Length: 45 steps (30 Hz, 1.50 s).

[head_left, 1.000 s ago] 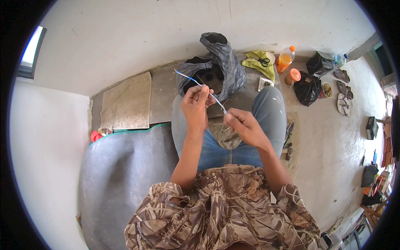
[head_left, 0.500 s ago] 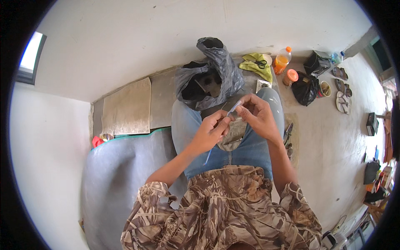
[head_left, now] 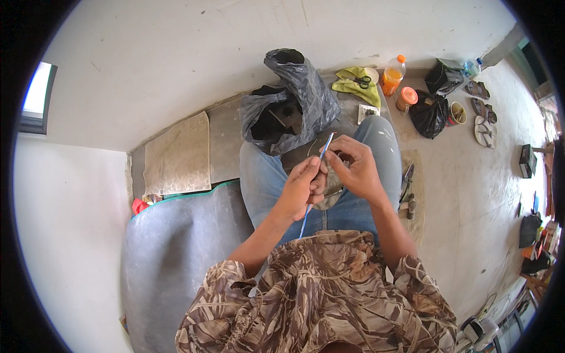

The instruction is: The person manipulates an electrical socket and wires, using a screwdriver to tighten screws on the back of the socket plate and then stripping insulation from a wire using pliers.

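Observation:
A thin blue-and-white strip [head_left: 304, 221] with a reddish tip runs slantwise over my lap. My left hand [head_left: 298, 191] is closed round its middle, with the lower end hanging toward my shirt. At the upper part, my right hand [head_left: 360, 172] has its thumb and fingertips pinched against the strip, just above the left thumb. Below the hands, between my knees, a dusty greyish piece [head_left: 329, 200] is partly hidden. A crumpled dark plastic bag [head_left: 318, 109] stands open in front of my knees, with boxy dark items inside.
Beyond my right knee lie a green cloth [head_left: 353, 88] with black scissors [head_left: 363, 82], an orange drink bottle [head_left: 392, 76] and an orange-lidded jar [head_left: 406, 99]. A hammer [head_left: 410, 207] rests beside my right thigh. Left are a beige mat [head_left: 176, 153] and a grey sheet [head_left: 182, 235].
The strip has swung more upright, its reddish tip now showing above my hands. My right hand has slid down slightly, closer to the left. The view has shifted a little.

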{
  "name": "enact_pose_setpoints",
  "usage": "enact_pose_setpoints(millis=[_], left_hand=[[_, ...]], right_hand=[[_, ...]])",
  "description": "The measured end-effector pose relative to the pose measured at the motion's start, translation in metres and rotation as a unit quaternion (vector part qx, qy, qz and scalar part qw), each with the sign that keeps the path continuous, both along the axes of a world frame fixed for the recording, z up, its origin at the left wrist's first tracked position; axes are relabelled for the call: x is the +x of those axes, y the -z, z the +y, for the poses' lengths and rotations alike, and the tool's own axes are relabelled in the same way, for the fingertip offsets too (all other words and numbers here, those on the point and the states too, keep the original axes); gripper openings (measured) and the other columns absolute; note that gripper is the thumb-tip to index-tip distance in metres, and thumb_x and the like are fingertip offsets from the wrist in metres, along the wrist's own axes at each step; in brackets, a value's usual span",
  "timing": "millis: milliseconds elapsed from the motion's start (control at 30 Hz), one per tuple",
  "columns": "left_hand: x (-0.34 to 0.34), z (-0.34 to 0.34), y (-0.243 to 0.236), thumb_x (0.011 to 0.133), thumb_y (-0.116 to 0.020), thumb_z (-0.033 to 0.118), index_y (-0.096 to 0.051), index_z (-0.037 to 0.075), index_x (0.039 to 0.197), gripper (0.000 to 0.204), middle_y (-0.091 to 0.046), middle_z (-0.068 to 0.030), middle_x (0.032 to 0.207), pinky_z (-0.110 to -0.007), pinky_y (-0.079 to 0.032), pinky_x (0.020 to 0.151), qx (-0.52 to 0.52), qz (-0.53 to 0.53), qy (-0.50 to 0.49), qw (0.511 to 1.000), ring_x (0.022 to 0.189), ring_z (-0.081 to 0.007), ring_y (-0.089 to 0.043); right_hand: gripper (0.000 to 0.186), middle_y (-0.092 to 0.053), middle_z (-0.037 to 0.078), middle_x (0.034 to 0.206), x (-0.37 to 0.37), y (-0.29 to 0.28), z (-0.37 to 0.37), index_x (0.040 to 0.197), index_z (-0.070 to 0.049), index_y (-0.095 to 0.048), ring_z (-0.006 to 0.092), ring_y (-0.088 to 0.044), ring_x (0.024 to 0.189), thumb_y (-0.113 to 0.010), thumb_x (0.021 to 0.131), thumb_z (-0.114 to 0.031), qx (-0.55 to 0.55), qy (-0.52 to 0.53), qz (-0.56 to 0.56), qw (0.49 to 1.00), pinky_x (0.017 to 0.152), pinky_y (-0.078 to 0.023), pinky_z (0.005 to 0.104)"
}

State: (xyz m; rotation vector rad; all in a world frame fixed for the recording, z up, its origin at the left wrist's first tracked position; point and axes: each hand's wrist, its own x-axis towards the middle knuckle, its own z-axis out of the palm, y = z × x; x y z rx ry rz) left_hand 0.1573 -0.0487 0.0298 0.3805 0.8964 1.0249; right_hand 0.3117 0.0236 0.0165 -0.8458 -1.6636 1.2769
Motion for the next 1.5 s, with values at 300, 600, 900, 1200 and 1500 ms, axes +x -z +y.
enact_pose_setpoints(millis=[300,600,900,1200,1500], left_hand=[[-0.012,0.003,-0.002,0.106,-0.04,0.028,-0.049,0.013,0.093,0.021,-0.029,0.0079,0.062,-0.018,-0.015,0.04,-0.047,-0.109,0.017,0.993,0.052,-0.0024,-0.023],[-0.011,0.002,-0.006,0.105,-0.042,0.028,-0.05,0.014,0.094,0.02,-0.027,0.0089,0.061,-0.017,-0.012,0.038,-0.06,-0.118,0.03,0.991,0.051,-0.0016,-0.021],[-0.017,0.0,-0.014,0.106,-0.041,0.032,-0.049,0.013,0.093,0.024,-0.027,0.0084,0.061,-0.017,-0.013,0.039,-0.04,-0.193,0.057,0.979,0.052,-0.0016,-0.021],[-0.009,-0.002,-0.007,0.105,-0.043,0.033,-0.051,0.015,0.093,0.023,-0.027,0.0086,0.062,-0.017,-0.013,0.039,-0.029,-0.116,0.024,0.993,0.053,-0.0018,-0.021],[-0.002,-0.007,0.001,0.104,-0.045,0.034,-0.052,0.014,0.094,0.024,-0.028,0.0081,0.062,-0.018,-0.014,0.039,-0.022,-0.093,0.013,0.995,0.052,-0.0025,-0.023]], right_hand=[[0.008,-0.064,0.01,0.083,-0.007,0.002,-0.002,0.09,0.004,-0.066,0.0174,-0.061,0.065,-0.066,0.084,-0.002,0.094,0.061,-0.029,0.993,0.061,-0.049,0.0278],[0.007,-0.064,0.009,0.082,-0.004,0.005,0.002,0.089,0.004,-0.067,0.0152,-0.06,0.068,-0.065,0.082,0.003,0.065,0.036,0.0,0.997,0.061,-0.049,0.0269],[0.014,-0.065,0.01,0.082,0.006,0.029,0.025,0.095,0.002,-0.068,0.0177,-0.063,0.072,-0.064,0.081,0.003,0.092,0.192,-0.108,0.971,0.064,-0.049,0.0283],[0.012,-0.067,0.002,0.091,0.005,0.007,0.004,0.098,0.002,-0.07,0.0063,-0.057,0.078,-0.064,0.092,-0.007,-0.098,-0.029,0.073,0.992,0.066,-0.045,0.0219],[0.009,-0.066,0.002,0.085,-0.001,0.011,0.0,0.092,0.002,-0.069,0.0051,-0.056,0.073,-0.063,0.091,-0.006,-0.119,-0.003,0.082,0.99,0.064,-0.045,0.0218]])
